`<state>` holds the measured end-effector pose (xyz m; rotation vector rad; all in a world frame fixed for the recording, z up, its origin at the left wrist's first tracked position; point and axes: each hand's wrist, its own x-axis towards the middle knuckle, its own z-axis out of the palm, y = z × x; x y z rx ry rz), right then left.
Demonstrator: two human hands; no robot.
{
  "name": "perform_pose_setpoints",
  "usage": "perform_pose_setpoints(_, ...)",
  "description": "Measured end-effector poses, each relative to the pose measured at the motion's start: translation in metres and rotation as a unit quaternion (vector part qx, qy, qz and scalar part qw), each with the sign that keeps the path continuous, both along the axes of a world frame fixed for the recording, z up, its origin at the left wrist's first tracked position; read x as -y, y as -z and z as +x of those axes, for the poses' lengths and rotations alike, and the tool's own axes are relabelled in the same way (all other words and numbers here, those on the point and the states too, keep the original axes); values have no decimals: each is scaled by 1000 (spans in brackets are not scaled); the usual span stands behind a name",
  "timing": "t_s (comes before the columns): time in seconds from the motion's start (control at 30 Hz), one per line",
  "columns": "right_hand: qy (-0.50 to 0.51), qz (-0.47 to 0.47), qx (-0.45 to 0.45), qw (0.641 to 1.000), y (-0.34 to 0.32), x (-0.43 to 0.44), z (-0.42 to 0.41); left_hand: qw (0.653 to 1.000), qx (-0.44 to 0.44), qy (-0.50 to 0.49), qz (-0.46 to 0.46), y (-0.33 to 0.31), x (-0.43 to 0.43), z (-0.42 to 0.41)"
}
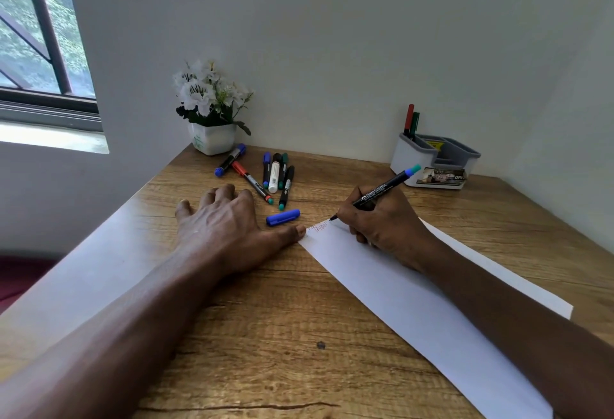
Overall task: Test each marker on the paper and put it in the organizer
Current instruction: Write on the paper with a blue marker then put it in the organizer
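My right hand (382, 222) grips an uncapped black marker (385, 187) with a blue-green end, its tip touching the far corner of the white paper (432, 312). Faint red scribbles (318, 228) sit beside the tip. My left hand (229, 229) lies flat on the table, thumb pressing the paper's corner. A loose blue cap (283, 217) rests just beyond the thumb. Several capped markers (275, 176) lie in a loose group behind my left hand. The grey and white organizer (435, 161) stands at the back right, holding a red marker (408, 118) and a green marker (415, 124).
A white pot of white flowers (212, 109) stands in the back left corner of the wooden table (265, 335). Walls close off the back and right. A window (36, 36) is at the left. The table's left edge runs diagonally past my left forearm.
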<state>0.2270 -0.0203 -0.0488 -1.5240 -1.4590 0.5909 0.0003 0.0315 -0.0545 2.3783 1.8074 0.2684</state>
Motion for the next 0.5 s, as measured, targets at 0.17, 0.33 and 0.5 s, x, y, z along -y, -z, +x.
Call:
perform_pose_setpoints(0.17,-3,4,36,999,2,-1,0,1000,1,1,-1,0,0,0)
perform_pose_setpoints(0.33,-5,8,7,1000,0,3,1,1000,-1,2,0,0,0,0)
perform_pose_setpoints(0.5,15,12,-20,1000,2,1,1,1000,4,-2,1,0,1,-1)
